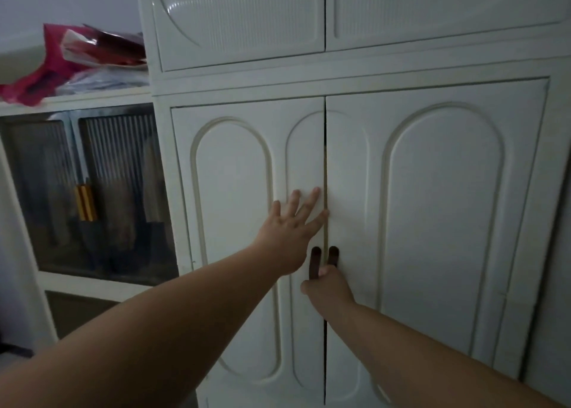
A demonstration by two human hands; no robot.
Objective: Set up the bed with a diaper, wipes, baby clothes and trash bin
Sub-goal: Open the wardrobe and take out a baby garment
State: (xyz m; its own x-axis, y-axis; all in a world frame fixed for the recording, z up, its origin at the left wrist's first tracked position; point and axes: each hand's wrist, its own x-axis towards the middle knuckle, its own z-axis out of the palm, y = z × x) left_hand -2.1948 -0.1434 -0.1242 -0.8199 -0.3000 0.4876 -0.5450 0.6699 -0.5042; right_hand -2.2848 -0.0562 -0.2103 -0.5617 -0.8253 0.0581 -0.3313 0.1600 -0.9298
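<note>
A white wardrobe with two arched doors fills the head view. My left hand (293, 219) lies flat with spread fingers on the left door (234, 222), close to the centre seam. Just below it, my right hand (329, 287) is closed around the dark handles (315, 261) where the doors meet; which handle it grips is hard to tell. The right door (438, 222) looks closed, with only a thin dark gap along the seam. No diaper, wipes, baby clothes or trash bin show.
Upper cabinet doors (241, 21) sit above. To the left stands a lower unit with ribbed translucent doors (117, 191) and a yellow handle (85, 202). Red plastic bags (55, 65) and folded cloth lie on top of it.
</note>
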